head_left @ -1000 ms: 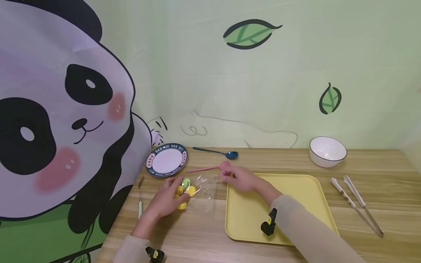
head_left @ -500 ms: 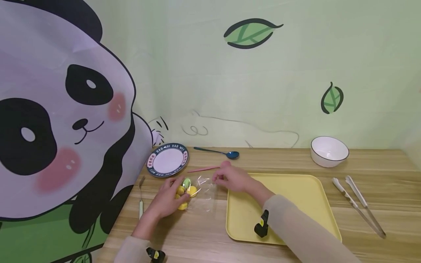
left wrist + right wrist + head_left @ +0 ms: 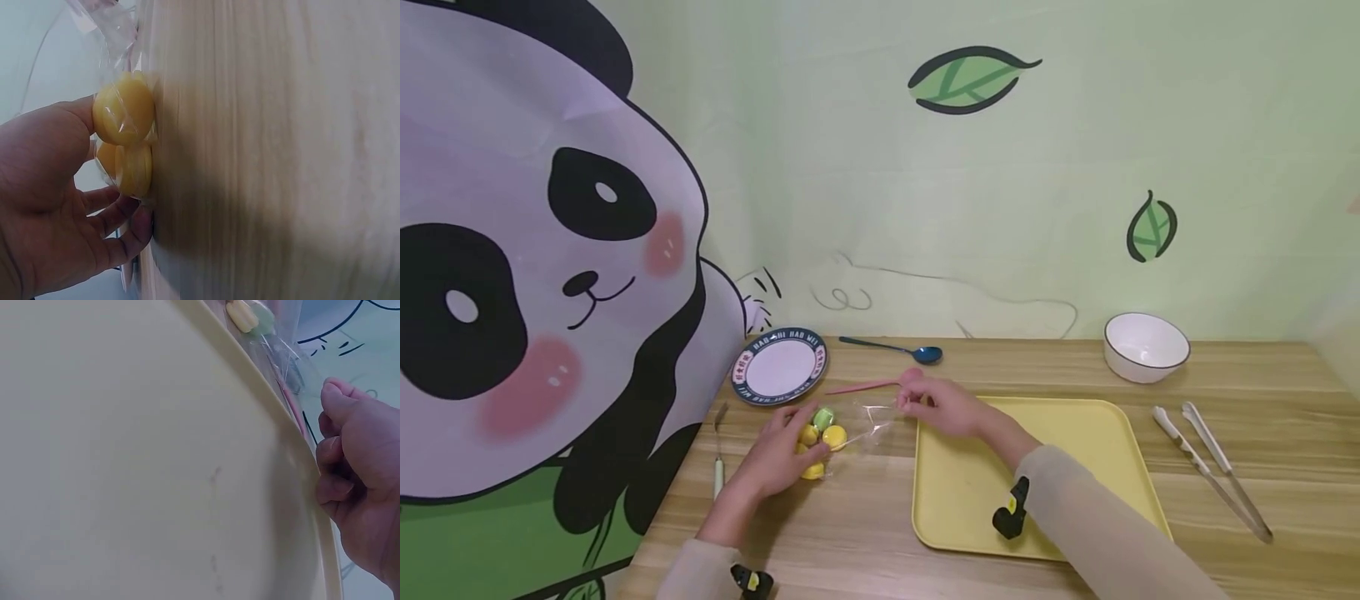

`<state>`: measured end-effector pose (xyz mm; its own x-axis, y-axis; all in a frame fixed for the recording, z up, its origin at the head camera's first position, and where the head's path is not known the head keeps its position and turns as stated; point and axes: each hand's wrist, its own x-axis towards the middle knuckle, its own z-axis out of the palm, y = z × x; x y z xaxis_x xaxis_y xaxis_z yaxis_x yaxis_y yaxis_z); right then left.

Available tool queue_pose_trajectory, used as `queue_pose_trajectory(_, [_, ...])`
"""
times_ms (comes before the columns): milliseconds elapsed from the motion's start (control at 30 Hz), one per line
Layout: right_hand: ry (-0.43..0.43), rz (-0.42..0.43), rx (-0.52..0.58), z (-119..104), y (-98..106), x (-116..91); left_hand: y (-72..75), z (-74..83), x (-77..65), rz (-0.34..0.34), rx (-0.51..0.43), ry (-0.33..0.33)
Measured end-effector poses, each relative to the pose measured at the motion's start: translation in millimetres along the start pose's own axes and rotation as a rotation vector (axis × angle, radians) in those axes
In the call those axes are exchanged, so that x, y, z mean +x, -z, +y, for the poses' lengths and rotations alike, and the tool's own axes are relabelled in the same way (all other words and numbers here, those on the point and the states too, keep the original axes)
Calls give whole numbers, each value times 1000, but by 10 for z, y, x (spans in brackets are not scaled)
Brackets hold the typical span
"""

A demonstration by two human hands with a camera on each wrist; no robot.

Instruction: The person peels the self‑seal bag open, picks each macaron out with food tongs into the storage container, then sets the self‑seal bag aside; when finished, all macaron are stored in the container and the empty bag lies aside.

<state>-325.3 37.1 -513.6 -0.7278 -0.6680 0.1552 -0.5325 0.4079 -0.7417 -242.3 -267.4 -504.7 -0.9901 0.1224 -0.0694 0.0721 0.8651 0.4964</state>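
A clear plastic bag (image 3: 874,417) lies low over the table, with several yellow macarons (image 3: 834,437) and a green macaron (image 3: 824,418) at its left end. My left hand (image 3: 781,450) holds that filled end, thumb on the near side and fingers behind. In the left wrist view, yellow macarons (image 3: 125,112) sit between thumb and fingers, close to the wood. My right hand (image 3: 951,408) pinches the bag's other end between thumb and index finger, above the tray's far left corner. The right wrist view shows the film stretched away from the right hand (image 3: 359,450), remaining fingers curled.
Beneath the right forearm is a yellow tray (image 3: 955,508). A pink spoon (image 3: 865,386) and a blue spoon (image 3: 927,355) lie behind the bag. A rimmed plate (image 3: 781,367) and a fork (image 3: 719,467) are left, a white bowl (image 3: 1146,348) and tongs (image 3: 1213,475) right.
The right hand shifted a little left, then back right. The bag's film, spread wide before, is now drawn narrower and tauter between the hands. The left hand stays in place.
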Motion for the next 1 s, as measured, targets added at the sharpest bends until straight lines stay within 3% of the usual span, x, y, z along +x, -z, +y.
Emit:
queue_pose_trajectory(233, [62,-32,-50,-124,24,14,-7,-1,-7,0,11,-9])
queue_pose_trajectory(400, [56,-80,-228,-288,-20,77,-4,2,-16,-1,17,-9])
queue_pose_trajectory(567, [24,-123,-349,-312,-121,113,7,15,-24,1,17,-15])
queue_pose_trajectory(1000, [-21,-49,-336,-291,-229,97,-12,-7,-21,7,21,-30])
